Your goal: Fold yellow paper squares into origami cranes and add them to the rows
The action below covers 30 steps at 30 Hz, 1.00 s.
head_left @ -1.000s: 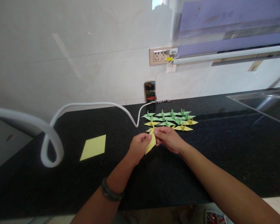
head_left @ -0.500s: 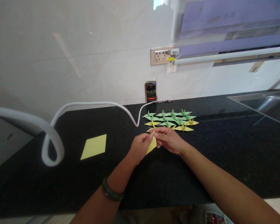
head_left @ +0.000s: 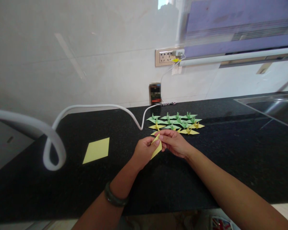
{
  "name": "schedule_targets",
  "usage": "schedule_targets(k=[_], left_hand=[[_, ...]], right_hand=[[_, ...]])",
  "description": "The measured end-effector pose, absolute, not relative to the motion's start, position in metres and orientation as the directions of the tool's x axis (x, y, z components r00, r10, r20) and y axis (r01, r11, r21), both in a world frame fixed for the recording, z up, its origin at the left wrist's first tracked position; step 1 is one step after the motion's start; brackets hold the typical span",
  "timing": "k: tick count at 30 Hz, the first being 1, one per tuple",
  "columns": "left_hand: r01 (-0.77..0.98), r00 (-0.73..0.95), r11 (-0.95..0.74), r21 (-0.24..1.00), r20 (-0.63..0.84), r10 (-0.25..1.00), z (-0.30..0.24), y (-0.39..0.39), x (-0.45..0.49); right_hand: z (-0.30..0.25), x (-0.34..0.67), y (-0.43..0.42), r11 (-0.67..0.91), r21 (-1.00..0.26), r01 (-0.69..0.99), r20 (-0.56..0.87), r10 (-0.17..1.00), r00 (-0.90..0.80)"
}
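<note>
Wall [head_left: 110,73] and counter [head_left: 62,191]: no text can be read.
Small dark object [head_left: 155,93]: front pixelated (blocky patches, one red), any lettering hidden.
Patterned item [head_left: 220,222] below: red, white and blue flag-like markings, partly cut off.

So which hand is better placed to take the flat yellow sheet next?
Probably the left hand: it is nearer the flat yellow sheet, with the right hand farther across. Both hold the folded yellow paper, so the left would need to let go first.
</note>
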<state>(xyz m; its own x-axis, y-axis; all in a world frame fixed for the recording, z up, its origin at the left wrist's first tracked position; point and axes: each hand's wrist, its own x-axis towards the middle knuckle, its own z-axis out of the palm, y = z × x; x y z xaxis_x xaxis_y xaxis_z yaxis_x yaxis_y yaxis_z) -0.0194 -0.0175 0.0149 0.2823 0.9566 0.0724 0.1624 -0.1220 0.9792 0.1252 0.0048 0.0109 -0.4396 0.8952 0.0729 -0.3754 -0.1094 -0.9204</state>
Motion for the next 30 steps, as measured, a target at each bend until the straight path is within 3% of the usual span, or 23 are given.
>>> schedule_targets(k=[10,24,30], left_hand=[[0.223,0.250,-0.130,0.966,0.072,0.966,0.0123,-0.0149,-0.0228],[0.170,0.382,-0.147,0.974,0.073,0.921,0.0207,-0.0191,-0.0219],[0.243,0.280,-0.159,0.957,0.088,0.956,0.0145,-0.0162,-0.0222]], right_hand=[[0.0120,0.1255,0.0039,-0.089,-0.929,-0.359,0.088,0.890,-0.447],[0.0137,0.1269,0.0025,-0.071,-0.930,-0.362,0.125,0.862,-0.491],[0.0100,0.1264,0.0059,-0.013,-0.971,-0.237,0.097,0.890,-0.445]])
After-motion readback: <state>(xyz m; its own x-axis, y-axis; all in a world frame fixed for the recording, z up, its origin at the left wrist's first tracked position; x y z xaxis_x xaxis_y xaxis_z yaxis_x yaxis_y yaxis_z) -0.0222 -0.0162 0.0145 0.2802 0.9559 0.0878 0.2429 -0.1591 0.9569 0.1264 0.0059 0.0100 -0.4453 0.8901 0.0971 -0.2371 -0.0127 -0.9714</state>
